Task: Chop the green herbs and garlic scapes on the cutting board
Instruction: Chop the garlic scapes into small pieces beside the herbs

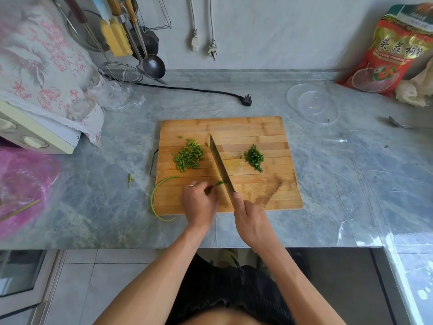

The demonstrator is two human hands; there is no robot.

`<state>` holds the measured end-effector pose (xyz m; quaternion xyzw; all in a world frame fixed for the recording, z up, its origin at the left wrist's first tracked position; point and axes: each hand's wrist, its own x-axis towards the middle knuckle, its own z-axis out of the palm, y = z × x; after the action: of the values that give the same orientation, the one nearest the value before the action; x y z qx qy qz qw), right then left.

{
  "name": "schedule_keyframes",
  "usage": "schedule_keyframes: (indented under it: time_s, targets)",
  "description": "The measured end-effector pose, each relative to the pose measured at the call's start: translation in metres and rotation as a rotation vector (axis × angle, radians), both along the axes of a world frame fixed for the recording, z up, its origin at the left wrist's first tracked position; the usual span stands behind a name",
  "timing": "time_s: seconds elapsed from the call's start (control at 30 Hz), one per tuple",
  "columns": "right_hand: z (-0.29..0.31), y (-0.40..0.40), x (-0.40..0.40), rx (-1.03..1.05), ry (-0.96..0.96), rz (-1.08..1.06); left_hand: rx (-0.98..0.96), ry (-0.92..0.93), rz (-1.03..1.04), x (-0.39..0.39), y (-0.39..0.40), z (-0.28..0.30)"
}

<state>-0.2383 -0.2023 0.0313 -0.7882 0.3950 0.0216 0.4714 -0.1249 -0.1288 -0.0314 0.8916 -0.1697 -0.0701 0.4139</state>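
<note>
Clear bowl (318,110) (one green fleck).

Clear plastic bowl (318,107), red snack bag (390,52) — black plug (247,99), ladle (153,66).

Grey marble counter (328,184), wooden cutting board (257,127), clear bowl (317,109), black plug (247,100), red bag (389,50), curved garlic scape (153,195)
</note>
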Motion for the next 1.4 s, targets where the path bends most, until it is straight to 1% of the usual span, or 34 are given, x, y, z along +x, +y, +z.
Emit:
schedule_keyframes:
  time_s: [0.23, 0.4, 0.47, 0.53, 0.63, 0.67, 0.8, 0.87, 0.9, 0.93, 0.97, 1.0, 1.03, 1.07, 1.1, 1.13, 1.17, 1.2, 1.23, 1.27, 1.3, 1.33, 1.37, 1.4]
  targets:
    - [-0.003, 0.004, 0.001, -0.017, 0.02, 0.027, -0.024, -0.02, -0.039, 0.002, 0.002, -0.001]
    - [-0.006, 0.006, 0.005, -0.048, 0.034, 0.006, -0.051, -0.038, -0.062, 0.004, 0.001, -0.001]
    - [-0.005, 0.01, 0.004, -0.14, -0.041, 0.038, -0.045, -0.033, -0.072, 0.005, 0.002, -0.003]
    - [-0.007, 0.015, 0.003, -0.14, -0.019, 0.103, -0.031, -0.033, -0.086, 0.005, 0.003, -0.005]
    - [-0.015, 0.011, 0.001, -0.074, 0.003, 0.032, -0.023, -0.03, -0.093, 0.006, 0.002, -0.007]
    - [-0.014, 0.01, 0.003, -0.09, 0.009, 0.012, -0.029, -0.031, -0.096, 0.006, 0.003, -0.008]
    - [-0.012, 0.012, 0.012, -0.069, 0.053, 0.018, -0.034, -0.043, -0.117, 0.008, 0.003, -0.01]
    - [-0.009, 0.015, 0.02, -0.004, 0.052, -0.047, -0.019, -0.051, -0.122, 0.008, 0.003, -0.009]
    - [-0.005, 0.017, 0.025, -0.038, 0.024, -0.07, -0.018, -0.051, -0.118, 0.008, 0.003, -0.01]
    - [-0.003, 0.015, 0.029, 0.104, -0.004, -0.089, -0.018, -0.047, -0.115, 0.009, 0.004, -0.012]
    - [-0.001, 0.012, 0.032, 0.201, -0.021, -0.171, -0.017, -0.045, -0.115, 0.01, 0.004, -0.014]
    - [-0.006, 0.011, 0.03, 0.12, -0.068, -0.136, -0.014, -0.05, -0.114, 0.008, 0.004, -0.015]
    - [-0.003, 0.012, 0.032, 0.175, -0.052, -0.135, 0.0, -0.064, -0.111, 0.008, 0.005, -0.016]
    - [-0.01, 0.006, 0.036, 0.154, -0.033, -0.091, 0.018, -0.076, -0.111, 0.008, 0.004, -0.016]
    - [-0.013, 0.006, 0.035, 0.112, -0.016, -0.082, 0.04, -0.092, -0.117, 0.007, 0.005, -0.015]
    - [-0.009, 0.011, 0.029, 0.061, -0.032, -0.081, 0.061, -0.103, -0.125, 0.007, 0.006, -0.015]
    - [-0.013, 0.013, 0.022, -0.036, -0.08, -0.07, 0.078, -0.113, -0.135, 0.006, 0.007, -0.015]
    - [-0.011, 0.015, 0.018, 0.035, -0.114, -0.13, 0.089, -0.119, -0.141, 0.006, 0.008, -0.015]
    - [-0.008, 0.014, 0.02, 0.091, -0.11, -0.106, 0.094, -0.123, -0.144, 0.006, 0.009, -0.015]
    - [-0.006, 0.014, 0.017, 0.034, -0.121, -0.133, 0.091, -0.122, -0.141, 0.006, 0.009, -0.015]
    - [-0.008, 0.015, 0.014, 0.063, -0.053, -0.142, 0.08, -0.113, -0.128, 0.006, 0.009, -0.015]
    - [-0.004, 0.016, 0.012, 0.042, -0.04, -0.104, 0.063, -0.092, -0.109, 0.005, 0.008, -0.014]
    - [-0.003, 0.016, 0.013, -0.034, -0.089, -0.092, 0.045, -0.066, -0.087, 0.006, 0.007, -0.012]
    - [-0.001, 0.017, 0.014, -0.09, -0.155, -0.134, 0.031, -0.037, -0.072, 0.006, 0.005, -0.012]
